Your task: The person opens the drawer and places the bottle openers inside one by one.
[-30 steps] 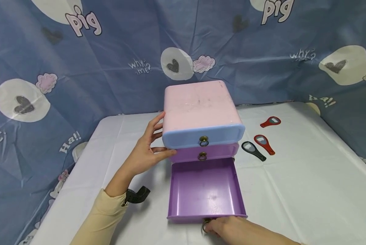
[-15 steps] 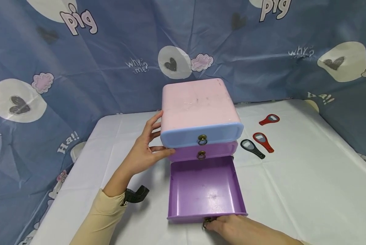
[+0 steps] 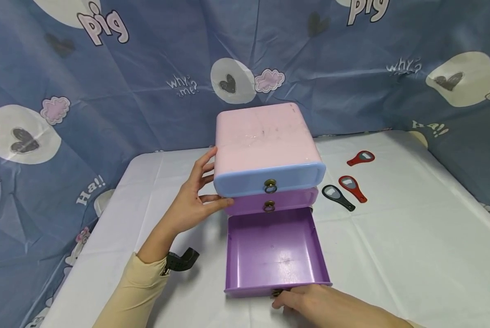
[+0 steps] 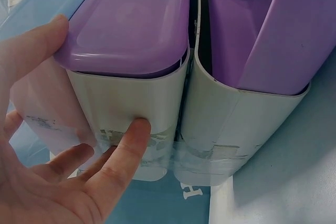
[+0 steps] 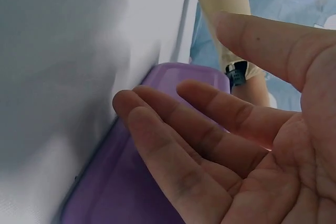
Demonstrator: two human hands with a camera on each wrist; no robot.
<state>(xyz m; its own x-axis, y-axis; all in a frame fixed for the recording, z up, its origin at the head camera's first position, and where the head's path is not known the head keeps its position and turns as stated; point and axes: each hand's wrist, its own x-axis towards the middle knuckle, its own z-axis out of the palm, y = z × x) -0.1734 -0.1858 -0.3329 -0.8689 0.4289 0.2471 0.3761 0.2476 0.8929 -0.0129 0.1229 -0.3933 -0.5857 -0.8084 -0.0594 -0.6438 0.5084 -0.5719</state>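
At the front of the bench, the pulled-out bottom purple plastic drawer has the right hand with relaxed, uncurled fingers by its ring pull, so keep the left hand, fingers spread, pressed against the pink-topped plastic drawer cabinet.

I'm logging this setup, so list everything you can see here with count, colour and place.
drawer unit: one, pink top, centre of table
top drawer: one, blue, closed
middle drawer: one, purple, closed
bottom drawer: one, purple, pulled out
bottle openers: three, two red, one black, right of the unit
tablecloth: one, white, over the table
backdrop: one, blue, printed, behind
left hand: one, flat against the unit's left side
right hand: one, at the bottom drawer's front
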